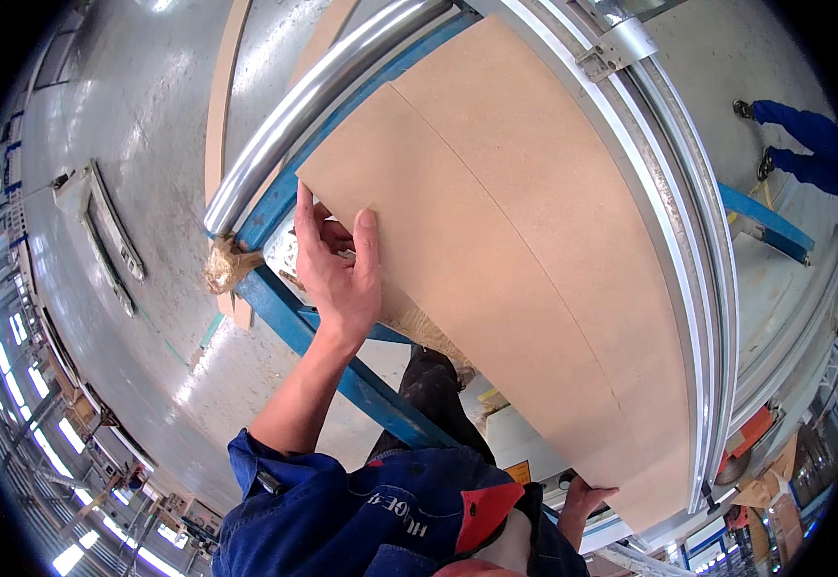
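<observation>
A large brown fibreboard panel (534, 279) lies across a blue metal frame (279, 207) and runs alongside a long silver rail (664, 173). A thin dark line runs lengthwise over it; whether a seam, cut or drawn mark I cannot tell. My left hand (337, 279) grips the near edge by the far-left corner, thumb on the top face, index finger at the corner and other fingers curled at the edge. Further right, at the panel's near end, my right hand (583, 505) holds the same edge, its lower fingers partly hidden.
A shiny metal roller (318, 106) runs beside the frame, with a tape-wrapped end (227, 266) at its corner. A clamp-like bracket (619, 48) sits on the rail. Long board strips (224, 96) lie at the left. Another person's blue-trousered legs (809, 144) show at the right.
</observation>
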Motion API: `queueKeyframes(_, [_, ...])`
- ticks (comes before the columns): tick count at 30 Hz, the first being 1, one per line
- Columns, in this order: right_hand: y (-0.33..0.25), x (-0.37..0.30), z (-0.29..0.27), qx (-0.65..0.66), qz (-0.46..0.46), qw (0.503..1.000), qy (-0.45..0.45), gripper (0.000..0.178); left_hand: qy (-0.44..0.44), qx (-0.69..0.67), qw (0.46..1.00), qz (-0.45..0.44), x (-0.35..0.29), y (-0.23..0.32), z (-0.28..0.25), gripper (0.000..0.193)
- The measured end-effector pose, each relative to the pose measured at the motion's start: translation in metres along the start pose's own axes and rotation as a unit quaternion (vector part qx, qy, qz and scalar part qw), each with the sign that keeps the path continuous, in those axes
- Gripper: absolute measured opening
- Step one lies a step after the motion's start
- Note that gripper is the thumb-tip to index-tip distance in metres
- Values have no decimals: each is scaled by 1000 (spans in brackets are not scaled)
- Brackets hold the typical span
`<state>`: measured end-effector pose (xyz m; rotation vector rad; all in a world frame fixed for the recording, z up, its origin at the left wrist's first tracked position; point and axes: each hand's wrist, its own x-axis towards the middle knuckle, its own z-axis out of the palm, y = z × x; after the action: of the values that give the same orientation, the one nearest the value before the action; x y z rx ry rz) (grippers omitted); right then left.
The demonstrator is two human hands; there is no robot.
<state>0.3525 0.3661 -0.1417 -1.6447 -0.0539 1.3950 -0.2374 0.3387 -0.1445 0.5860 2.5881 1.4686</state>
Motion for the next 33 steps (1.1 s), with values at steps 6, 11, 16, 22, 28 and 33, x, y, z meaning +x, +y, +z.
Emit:
queueKeyframes(6, [4, -2, -6, -2, -26, 1000, -13, 65, 0, 17, 1000, -26, -3, 5, -5, 66])
queueKeyframes(11, [16, 7, -25, 9, 3, 1000, 7, 66, 14, 50, 997, 58, -4, -7, -3, 55])
queueKeyframes(16, [24, -1, -21, 103, -42, 992, -57, 69, -13, 85, 996, -7, 1, -19, -6, 46])
queueKeyframes(22, [10, -14, -14, 21, 38, 999, 32, 83, -4, 163, 982, 93, 20, -35, 0, 68])
queueKeyframes(28, [-34, -29, -103, -317, -70, 942, 84, 56, -82, 215, 968, -98, 0, 10, 7, 82])
queueKeyframes(33, [-114, 10, -221, -268, -311, 808, 422, 30, -133, 263, 948, -122, 4, -11, -2, 83])
